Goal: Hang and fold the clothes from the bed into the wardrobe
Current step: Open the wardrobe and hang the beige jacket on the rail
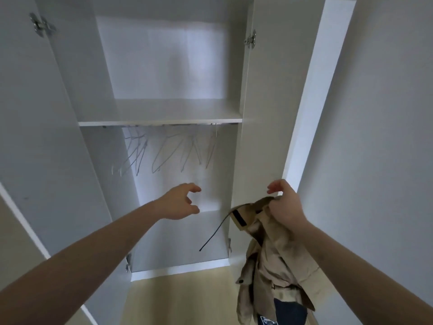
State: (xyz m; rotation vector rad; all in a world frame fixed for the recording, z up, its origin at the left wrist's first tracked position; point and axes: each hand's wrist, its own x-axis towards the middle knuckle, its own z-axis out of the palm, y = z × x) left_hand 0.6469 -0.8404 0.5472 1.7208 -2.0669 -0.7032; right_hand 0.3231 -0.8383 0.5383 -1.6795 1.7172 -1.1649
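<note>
Open wardrobe [70,90] fills the view, both doors swung out, left door [28,113] and right door [264,102] with metal hinges showing. Inside, a white shelf [161,120] runs across at mid height, upper compartment above it bare white. Just under the shelf a row of thin wire hangers [164,151] hangs from a rail, bunched in a left group and a right group, none carrying clothes. Left hand [180,202] is stretched forward into the lower compartment below the hangers, fingers loosely spread and slightly curved, thumb apart, grasping nothing, not touching the hangers. Right hand [284,205] is raised on the right, near the edge of the right door, lower fingers and thumb pinching the top of a beige jacket [269,254] at its collar or hood area; index finger sticks out forward free of the cloth. Jacket hangs down from that grip toward the floor, well apart from the hangers, outside the wardrobe, in front of the right door. A thin black cord [212,235] dangles from the jacket's top to the left, its end hanging loose in front of the lower compartment. Dark blue fabric [290,310] shows at the jacket's bottom near the frame edge, cannot tell what it is. Light wood floor [182,299] at the near bottom, white wall [386,137] on the right.
</note>
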